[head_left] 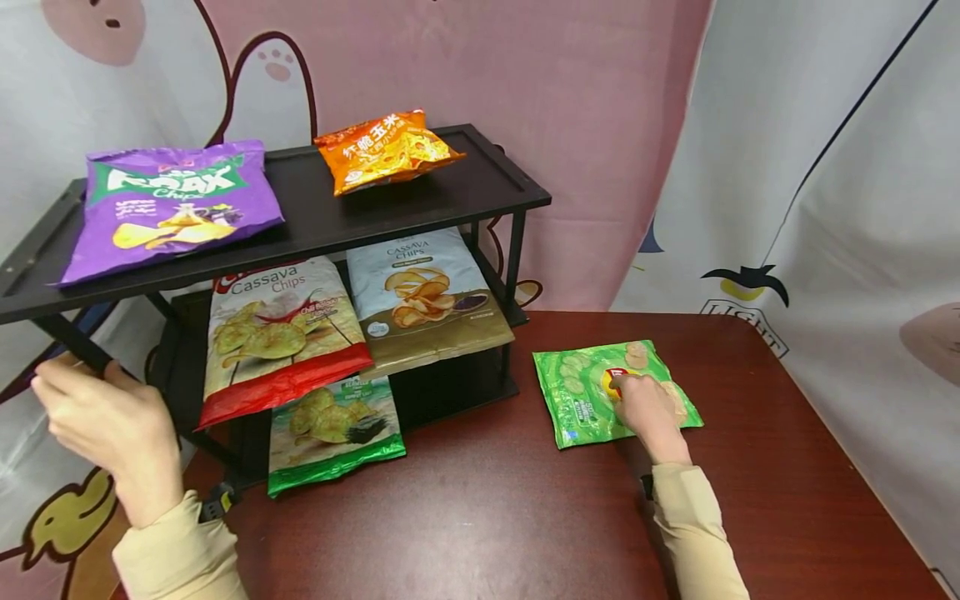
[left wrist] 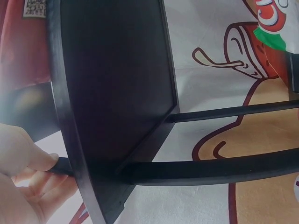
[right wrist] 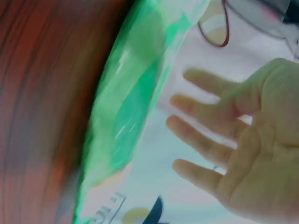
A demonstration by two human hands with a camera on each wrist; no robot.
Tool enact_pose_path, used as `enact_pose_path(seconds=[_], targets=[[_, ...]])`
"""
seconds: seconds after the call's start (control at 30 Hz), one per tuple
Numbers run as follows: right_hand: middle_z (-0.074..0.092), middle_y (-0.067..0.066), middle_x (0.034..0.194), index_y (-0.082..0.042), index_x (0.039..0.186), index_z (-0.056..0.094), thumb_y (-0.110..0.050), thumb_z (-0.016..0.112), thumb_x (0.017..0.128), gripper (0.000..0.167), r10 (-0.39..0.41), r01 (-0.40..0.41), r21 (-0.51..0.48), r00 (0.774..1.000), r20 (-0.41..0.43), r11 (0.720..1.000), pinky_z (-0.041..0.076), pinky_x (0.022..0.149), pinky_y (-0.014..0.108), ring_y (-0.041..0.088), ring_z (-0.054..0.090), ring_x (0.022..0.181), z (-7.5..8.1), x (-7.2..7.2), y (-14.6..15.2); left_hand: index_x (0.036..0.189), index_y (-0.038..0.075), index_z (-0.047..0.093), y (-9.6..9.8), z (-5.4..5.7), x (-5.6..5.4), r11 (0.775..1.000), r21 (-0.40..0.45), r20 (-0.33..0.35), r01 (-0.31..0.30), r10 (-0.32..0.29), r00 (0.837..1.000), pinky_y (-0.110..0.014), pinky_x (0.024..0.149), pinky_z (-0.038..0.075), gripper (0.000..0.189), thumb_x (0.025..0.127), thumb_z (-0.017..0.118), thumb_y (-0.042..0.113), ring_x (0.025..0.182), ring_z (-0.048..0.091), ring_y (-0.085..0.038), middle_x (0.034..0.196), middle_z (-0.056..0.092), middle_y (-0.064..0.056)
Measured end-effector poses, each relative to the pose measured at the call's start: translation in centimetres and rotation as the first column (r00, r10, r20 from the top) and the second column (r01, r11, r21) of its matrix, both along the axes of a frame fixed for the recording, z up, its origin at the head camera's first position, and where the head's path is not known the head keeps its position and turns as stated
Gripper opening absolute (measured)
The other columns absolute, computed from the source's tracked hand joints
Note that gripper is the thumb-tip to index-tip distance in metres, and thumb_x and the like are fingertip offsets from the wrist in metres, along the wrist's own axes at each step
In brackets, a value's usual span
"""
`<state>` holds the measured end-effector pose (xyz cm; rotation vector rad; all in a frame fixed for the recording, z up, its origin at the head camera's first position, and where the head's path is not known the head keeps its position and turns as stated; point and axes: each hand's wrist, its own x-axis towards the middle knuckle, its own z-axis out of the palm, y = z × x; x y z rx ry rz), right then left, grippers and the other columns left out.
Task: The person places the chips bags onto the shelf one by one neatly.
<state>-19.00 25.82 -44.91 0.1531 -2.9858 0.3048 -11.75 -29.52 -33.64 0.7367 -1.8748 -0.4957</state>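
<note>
My left hand (head_left: 120, 429) is at the near left post (head_left: 73, 340) of a black rack (head_left: 300, 200). In the left wrist view its thumb and fingers wrap round that post (left wrist: 63, 165). Over a green chip bag (head_left: 573, 396) lying flat on the table hangs my right hand (head_left: 651, 414). The right wrist view shows this hand (right wrist: 247, 140) with spread, nearly straight fingers, apart from the blurred green bag (right wrist: 126, 98).
On the rack's top lie a purple chip bag (head_left: 176, 204) and an orange snack bag (head_left: 386, 154). Below are a red-and-cream cassava chips bag (head_left: 285, 333), a white-and-gold one (head_left: 427, 300) and a green-edged one (head_left: 337, 433). The brown table (head_left: 465, 517) meets a printed curtain (head_left: 585, 125).
</note>
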Motion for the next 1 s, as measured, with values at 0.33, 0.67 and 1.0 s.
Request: enact_pose_path(seconds=[0.33,0.67,1.0], targets=[[0.052,0.037,0.121,0.004,0.131,0.047,-0.059,0.059,0.082,0.080,-0.118,0.086,0.117,0.946,0.301,0.989,0.045,0.084,0.061,0.058,0.048,0.112,-1.2,0.3,-5.3,0.122,-0.002,0.047,-0.2,-0.2,0.0,1.000,0.005,0.001,0.000,0.000,1.000,-0.060,0.084,0.032,0.036,0.097,0.038,0.022,0.090,0.047,-0.059,0.111,0.050,-0.030],[0.055,0.029,0.115,0.004,0.121,0.050,-0.044,0.071,0.075,0.069,-0.067,0.023,0.142,0.947,0.313,0.990,0.047,0.081,0.058,0.052,0.052,0.106,-1.6,0.2,-5.7,0.122,-0.003,0.046,-0.2,-0.2,0.0,1.000,-0.001,-0.005,-0.005,0.005,1.000,-0.060,0.083,0.032,0.035,0.097,0.037,0.019,0.090,0.047,-0.059,0.111,0.050,-0.030],[0.057,0.014,0.089,-0.001,0.088,0.062,-0.007,0.073,0.065,0.026,0.176,-0.192,0.078,0.969,0.176,0.978,0.051,0.064,0.047,0.035,0.063,0.078,-1.6,0.9,-4.2,0.122,-0.002,0.046,-0.3,-0.2,-0.1,1.000,0.002,0.000,-0.003,0.003,1.000,-0.060,0.083,0.032,0.036,0.097,0.037,0.021,0.090,0.047,-0.059,0.111,0.050,-0.031]])
